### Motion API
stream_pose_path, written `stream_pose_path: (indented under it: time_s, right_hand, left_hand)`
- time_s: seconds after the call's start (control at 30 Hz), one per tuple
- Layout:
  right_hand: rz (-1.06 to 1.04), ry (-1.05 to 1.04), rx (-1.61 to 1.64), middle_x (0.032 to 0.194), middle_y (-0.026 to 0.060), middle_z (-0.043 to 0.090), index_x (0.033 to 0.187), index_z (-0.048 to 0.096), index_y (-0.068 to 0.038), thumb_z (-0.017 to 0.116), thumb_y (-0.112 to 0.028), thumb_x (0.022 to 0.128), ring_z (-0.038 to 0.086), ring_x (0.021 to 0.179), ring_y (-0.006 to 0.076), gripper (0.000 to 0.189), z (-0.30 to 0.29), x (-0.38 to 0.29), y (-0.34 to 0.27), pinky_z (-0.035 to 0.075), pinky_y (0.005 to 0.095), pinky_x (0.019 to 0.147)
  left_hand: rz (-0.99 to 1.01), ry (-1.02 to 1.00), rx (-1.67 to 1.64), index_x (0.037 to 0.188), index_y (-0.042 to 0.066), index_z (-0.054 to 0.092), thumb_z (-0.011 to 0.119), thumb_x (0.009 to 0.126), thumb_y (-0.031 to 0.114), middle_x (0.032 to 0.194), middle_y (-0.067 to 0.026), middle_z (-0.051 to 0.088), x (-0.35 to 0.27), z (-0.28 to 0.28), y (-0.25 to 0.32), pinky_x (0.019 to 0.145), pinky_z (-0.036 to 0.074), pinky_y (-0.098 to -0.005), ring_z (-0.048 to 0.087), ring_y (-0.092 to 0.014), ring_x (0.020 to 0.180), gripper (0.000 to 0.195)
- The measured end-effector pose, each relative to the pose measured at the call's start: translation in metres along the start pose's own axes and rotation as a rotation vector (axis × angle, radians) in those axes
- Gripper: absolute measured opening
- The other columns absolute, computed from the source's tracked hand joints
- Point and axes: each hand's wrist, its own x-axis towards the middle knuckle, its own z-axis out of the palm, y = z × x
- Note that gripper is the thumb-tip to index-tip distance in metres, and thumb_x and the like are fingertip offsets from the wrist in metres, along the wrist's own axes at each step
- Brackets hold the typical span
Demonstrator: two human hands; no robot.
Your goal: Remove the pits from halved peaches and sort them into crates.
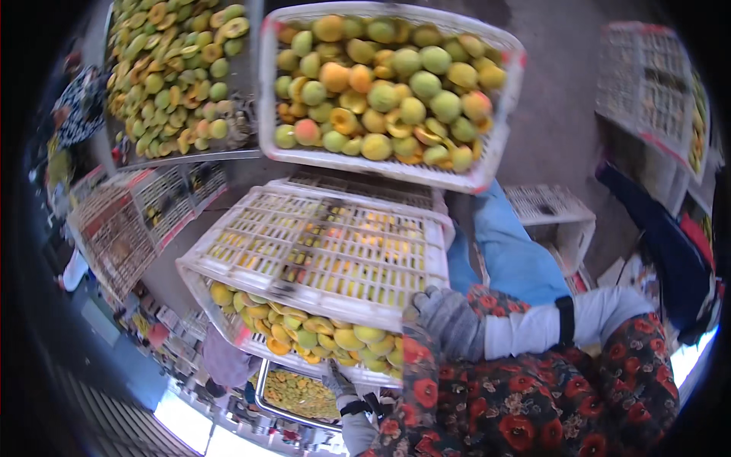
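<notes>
A white plastic crate [320, 245] of yellow-green stone fruit, many of them cut halves, is tilted before me, its slatted face towards the camera. My right hand [448, 320], in a grey glove, grips its edge at the right. Also gloved in grey, my left hand [338, 381] holds the lower rim, its fingertips partly hidden by the crate. Fruit [320, 331] shows along the crate's lower opening. Above it in view sits another white crate [508, 137], full of whole and halved fruit with a few orange-red ones.
A metal-edged table [188, 159] heaped with halved fruit is at the upper left. Stacked crates stand at left [125, 228] and right [645, 91], with an empty-looking crate [551, 208] beside my legs. A fruit-filled metal tray [285, 410] lies below. Other people [225, 357] are nearby.
</notes>
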Motion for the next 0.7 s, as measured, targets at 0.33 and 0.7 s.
stream_pose_path:
  time_s: [0.33, 0.7]
  right_hand:
    - [0.141, 0.114, -0.187, 0.068, 0.0099, 0.056, 0.083, 0.058, -0.006, 0.052, -0.014, 0.071, 0.058, 0.059, 0.0252, 0.017, 0.03, -0.011, -0.002, 0.044, 0.0378, 0.045]
    - [0.048, 0.326, -0.178, 0.075, 0.0136, 0.062, 0.085, 0.062, -0.005, 0.049, -0.011, 0.075, 0.062, 0.069, 0.0279, 0.018, 0.032, -0.04, 0.007, 0.049, 0.0406, 0.056]
  left_hand:
    - [-0.087, -0.211, 0.151, 0.108, 0.001, 0.049, 0.068, 0.071, 0.015, 0.089, -0.0079, 0.059, -0.054, 0.006, -0.034, 0.064, 0.049, -0.0316, 0.056, -0.02, 0.073, 0.045]
    - [-0.055, -0.272, 0.167, 0.107, 0.002, 0.049, 0.068, 0.071, 0.014, 0.089, -0.0081, 0.059, -0.067, -0.019, -0.056, 0.064, 0.049, -0.0315, 0.057, -0.02, 0.073, 0.043]
